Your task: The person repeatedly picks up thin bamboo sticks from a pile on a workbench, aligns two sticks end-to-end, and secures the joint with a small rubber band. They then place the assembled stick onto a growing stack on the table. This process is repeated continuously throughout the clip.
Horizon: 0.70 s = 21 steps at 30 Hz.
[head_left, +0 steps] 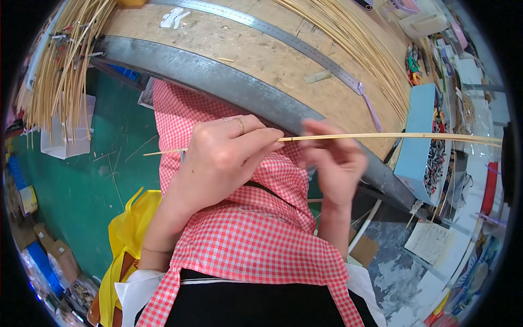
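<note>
My left hand (223,152), with a ring on one finger, is closed on thin bamboo strips (392,135) in front of my body. The strips run almost level, reaching far out to the right, while a short tail pokes out left of the hand. A small metal-looking bit (183,155) shows beside that tail; its kind is hidden by the hand. Close to the strips, right of the left hand, is my right hand (338,166). Motion smears its bent fingers, and I cannot tell whether they grip the strips. A red-and-white checked apron (245,240) lies beneath both hands.
A wooden workbench (261,71) with a dark metal edge (218,76) stands ahead, holding a long metal ruler (305,48) and bundled bamboo sticks (348,49). More sticks (60,82) hang at left. A blue box (417,136) stands right; a yellow bag (128,229) is lower left.
</note>
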Available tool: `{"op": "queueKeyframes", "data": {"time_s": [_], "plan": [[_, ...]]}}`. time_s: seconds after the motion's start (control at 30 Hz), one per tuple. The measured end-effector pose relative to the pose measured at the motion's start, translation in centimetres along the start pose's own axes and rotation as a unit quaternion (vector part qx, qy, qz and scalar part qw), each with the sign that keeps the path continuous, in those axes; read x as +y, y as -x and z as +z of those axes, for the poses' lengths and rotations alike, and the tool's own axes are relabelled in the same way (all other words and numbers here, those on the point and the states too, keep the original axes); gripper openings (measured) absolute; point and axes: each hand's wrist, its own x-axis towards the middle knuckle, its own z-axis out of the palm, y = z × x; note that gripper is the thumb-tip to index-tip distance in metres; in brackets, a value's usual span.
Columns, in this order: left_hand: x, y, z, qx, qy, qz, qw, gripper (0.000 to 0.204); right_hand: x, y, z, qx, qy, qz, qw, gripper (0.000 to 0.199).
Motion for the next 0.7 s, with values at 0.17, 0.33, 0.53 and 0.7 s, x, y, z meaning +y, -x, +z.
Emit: {"op": "queueKeyframes", "data": {"time_s": [0.17,0.33,0.53,0.7], "plan": [[-0.1,1.1,0.3,-0.02,-0.009,-0.002,1.0,0.014,-0.3,0.0,-1.5,0.05,-0.098,-0.104,0.988,0.013],[-0.8,1.6,-0.2,-0.059,0.017,-0.033,0.998,0.015,0.7,0.2,-1.0,0.053,-0.092,-0.089,0.99,0.007],[-0.9,0.6,0.6,-0.105,0.19,-0.114,0.97,0.013,0.4,0.2,-0.9,0.003,-0.044,-0.082,0.996,0.008],[-0.5,0.6,0.1,-0.149,0.278,-0.178,0.932,0.009,-0.1,0.0,-0.6,-0.04,0.014,-0.127,0.991,0.01]]}}
